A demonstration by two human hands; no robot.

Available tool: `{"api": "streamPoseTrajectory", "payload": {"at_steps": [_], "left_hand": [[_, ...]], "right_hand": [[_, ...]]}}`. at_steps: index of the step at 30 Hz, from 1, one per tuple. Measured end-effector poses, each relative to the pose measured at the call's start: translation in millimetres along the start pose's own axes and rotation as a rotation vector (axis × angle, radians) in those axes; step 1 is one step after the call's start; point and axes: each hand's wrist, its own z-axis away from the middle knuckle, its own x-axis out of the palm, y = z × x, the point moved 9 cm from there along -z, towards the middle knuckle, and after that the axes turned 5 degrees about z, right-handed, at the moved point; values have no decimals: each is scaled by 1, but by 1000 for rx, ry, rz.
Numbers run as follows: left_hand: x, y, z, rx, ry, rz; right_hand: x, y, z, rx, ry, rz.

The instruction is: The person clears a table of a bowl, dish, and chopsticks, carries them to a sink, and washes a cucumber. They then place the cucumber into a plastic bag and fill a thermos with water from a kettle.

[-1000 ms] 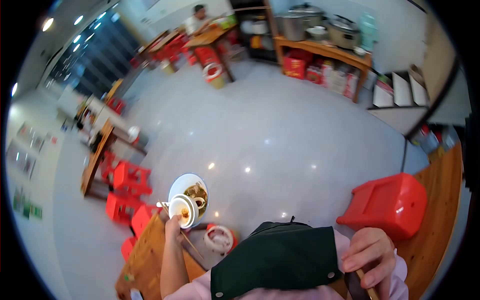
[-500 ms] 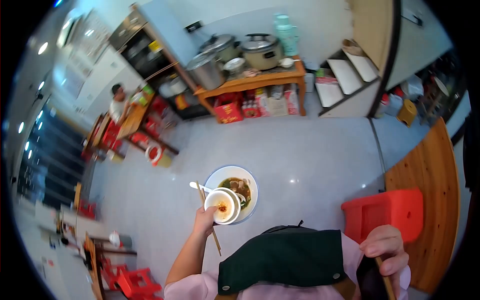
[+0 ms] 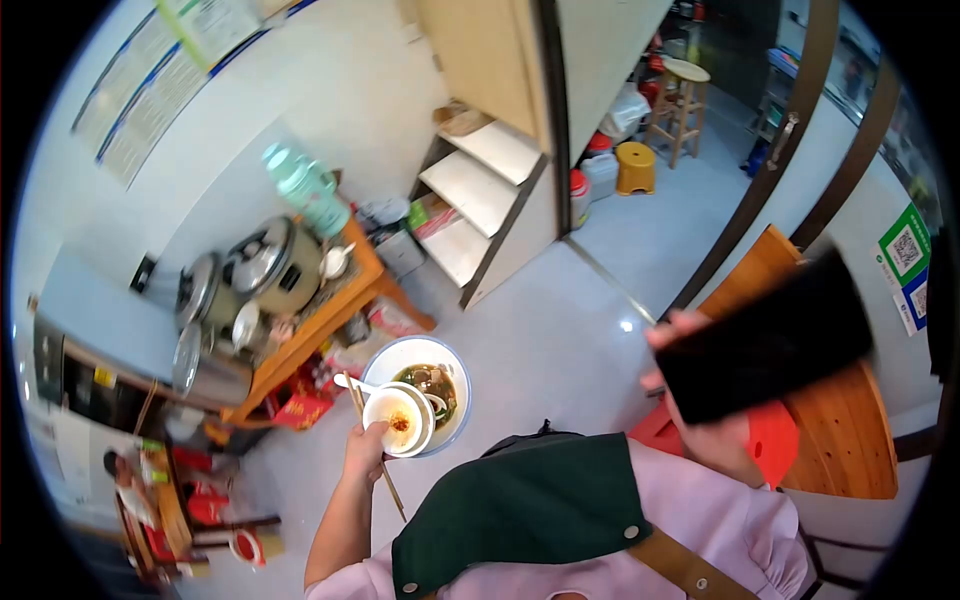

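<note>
My left hand is closed on a stack of used dishes, its thumb over the rim of a small white bowl with reddish dregs. Another small bowl is nested beneath it. Under these is a large white bowl with dark broth, greens and chunks of food. A white spoon and a pair of chopsticks stick out at the side; the fingers below are hidden. My right hand grips a black smartphone, raised over the right side and slightly blurred.
A wooden table and a red plastic stool are at my right. Ahead to the left, a wooden stand bears cookers and a green flask. White shelves stand beside a doorway. A person sits far left.
My view has swung right toward the doorway and table. The right hand has lifted the phone from low beside my body, its dark face now showing. My left hand still holds the dishes.
</note>
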Motion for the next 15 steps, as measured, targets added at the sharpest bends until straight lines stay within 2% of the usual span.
{"api": "streamPoseTrajectory", "payload": {"at_steps": [3,6,10,14,15], "left_hand": [[81,48,-69,28,-149,-71],[183,99,-134,72,-322,-77],[322,151,-206,41,-505,-263],[482,203,-269,179,-759,-271],[518,205,-285,127,-806,-390]], "right_hand": [[-60,27,-85,30,106,52],[-144,58,-146,151,319,45],[-233,67,-207,34,468,-8],[-316,56,-260,-61,689,242],[-335,51,-269,-72,727,302]]}}
